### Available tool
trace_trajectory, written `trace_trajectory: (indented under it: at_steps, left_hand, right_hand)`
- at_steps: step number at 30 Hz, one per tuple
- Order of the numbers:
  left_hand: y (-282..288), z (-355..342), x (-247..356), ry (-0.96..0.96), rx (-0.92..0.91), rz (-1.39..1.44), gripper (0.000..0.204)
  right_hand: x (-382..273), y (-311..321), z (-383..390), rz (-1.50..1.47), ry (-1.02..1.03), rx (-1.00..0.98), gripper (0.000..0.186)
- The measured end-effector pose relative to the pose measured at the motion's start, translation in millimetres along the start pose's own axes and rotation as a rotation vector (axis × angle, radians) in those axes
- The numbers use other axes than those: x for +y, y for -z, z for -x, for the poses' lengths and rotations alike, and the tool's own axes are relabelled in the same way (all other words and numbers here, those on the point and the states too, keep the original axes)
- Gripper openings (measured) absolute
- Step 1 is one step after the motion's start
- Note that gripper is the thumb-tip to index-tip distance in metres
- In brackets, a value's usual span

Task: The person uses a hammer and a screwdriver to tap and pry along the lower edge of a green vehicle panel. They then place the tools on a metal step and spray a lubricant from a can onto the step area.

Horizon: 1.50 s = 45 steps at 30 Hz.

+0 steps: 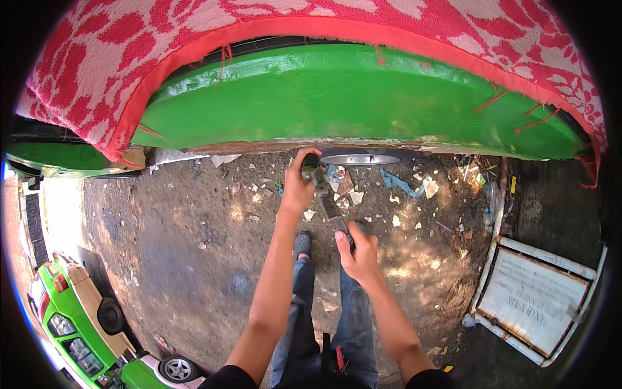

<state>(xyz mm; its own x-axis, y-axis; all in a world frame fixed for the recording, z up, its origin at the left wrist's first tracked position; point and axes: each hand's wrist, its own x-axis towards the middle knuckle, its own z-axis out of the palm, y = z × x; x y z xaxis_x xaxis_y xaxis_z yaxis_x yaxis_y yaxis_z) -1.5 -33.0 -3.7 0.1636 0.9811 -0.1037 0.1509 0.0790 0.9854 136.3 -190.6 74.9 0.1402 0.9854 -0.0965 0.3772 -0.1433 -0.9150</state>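
Note:
My left hand [299,186], in front of the green car panel, is closed around a dark rounded tool end [311,162] with a yellowish-green band. Lower and to the right, my right hand [357,251] grips a dark-handled tool whose flat grey part [330,206] slants up toward my left hand. The grey parts meet or overlap between my hands; whether they form one tool I cannot tell. Above stretches the green car panel [363,97], its lower edge rough and brownish. A red and pink patterned cloth [414,26] drapes over its top.
Beneath the panel is a wheel with a silvery rim [360,159]. Pale flakes and a blue rag [400,184] litter the dirt ground. A white metal-framed sign [535,295] lies at the right. Another green car [78,330] stands at the lower left. My feet are below my hands.

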Motion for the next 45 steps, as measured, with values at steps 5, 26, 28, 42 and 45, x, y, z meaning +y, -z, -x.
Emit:
trace_trajectory:
  at_steps: [5,26,28,42,45]
  left_hand:
    - [1,3,2,-0.136,-0.074,-0.163,0.042]
    - [-2,-6,-9,-0.145,-0.006,-0.068,0.046]
    - [-3,-5,-5,-0.101,-0.023,-0.145,0.049]
    - [8,-9,-10,0.041,-0.056,0.121,0.044]
    - [4,-3,-3,-0.124,-0.041,-0.176,0.047]
  right_hand:
    - [-7,7,-18,-0.008,-0.050,0.030,0.029]
    - [-17,12,-17,0.037,0.216,-0.081,0.024]
    - [-11,11,-17,0.031,0.289,-0.083,0.025]
    - [-2,7,-16,0.103,0.138,-0.047,0.024]
    - [-5,9,-13,0.050,0.283,-0.048,0.025]
